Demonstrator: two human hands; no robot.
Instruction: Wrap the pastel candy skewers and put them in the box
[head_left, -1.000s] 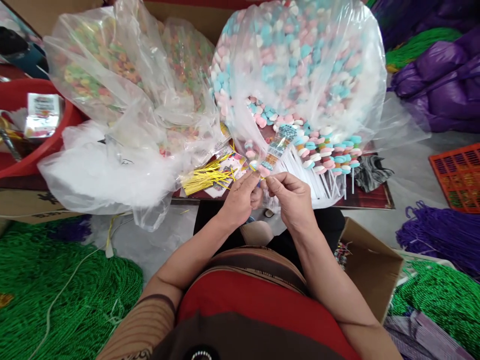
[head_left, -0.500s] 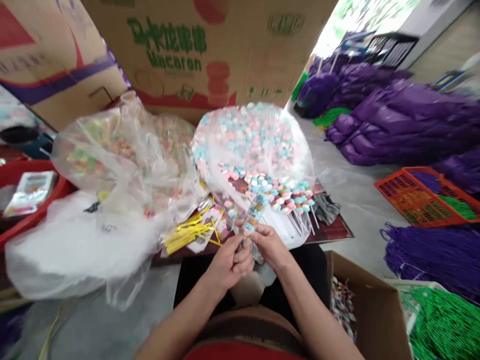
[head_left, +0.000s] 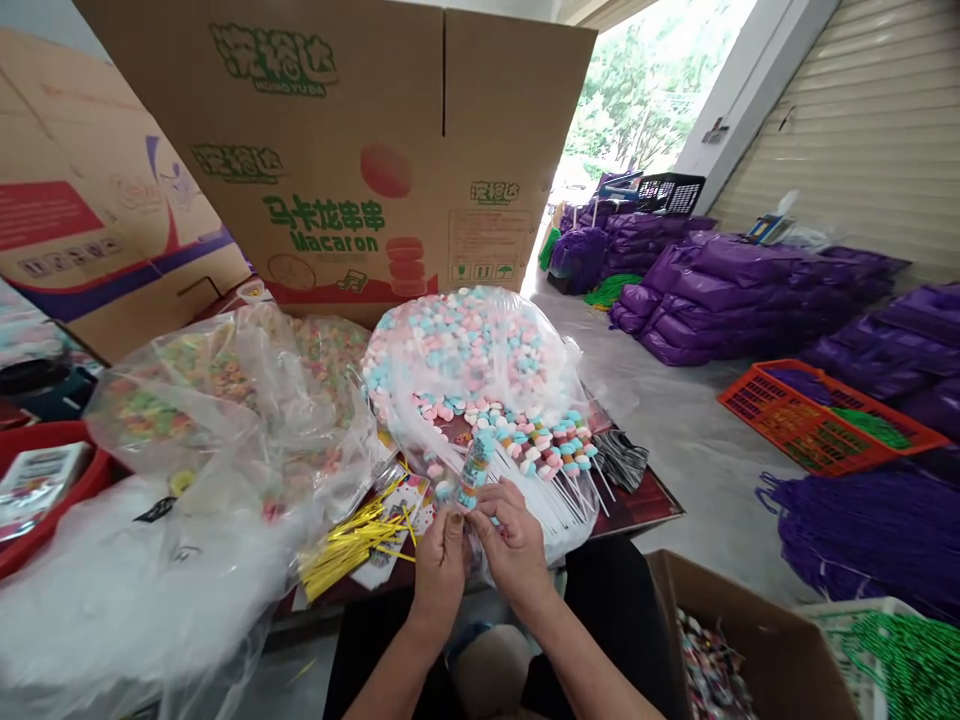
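Note:
My left hand (head_left: 441,562) and my right hand (head_left: 513,540) meet at the table's front edge, fingers closed together around the lower end of a candy skewer in a clear wrapper (head_left: 475,468). The skewer points up and away from me; its blue and orange pieces show through the wrapper. Just left of my hands lie yellow ties (head_left: 352,545) on a printed card (head_left: 382,566). Beyond them is a clear bag of pink, blue and white candies (head_left: 472,340). Candy skewers on white sticks (head_left: 559,445) lie to the right.
Bags of ring-shaped candies (head_left: 202,380) and a red basin (head_left: 56,510) are at the left. A large cardboard box (head_left: 337,130) stands behind. An open box (head_left: 757,620), an orange crate (head_left: 810,440) and purple bundles (head_left: 720,300) are at the right.
The view has tilted up, showing more of the background. My hands have shifted and now sit side by side, thumbs up, with the wrapped skewer standing more upright between them.

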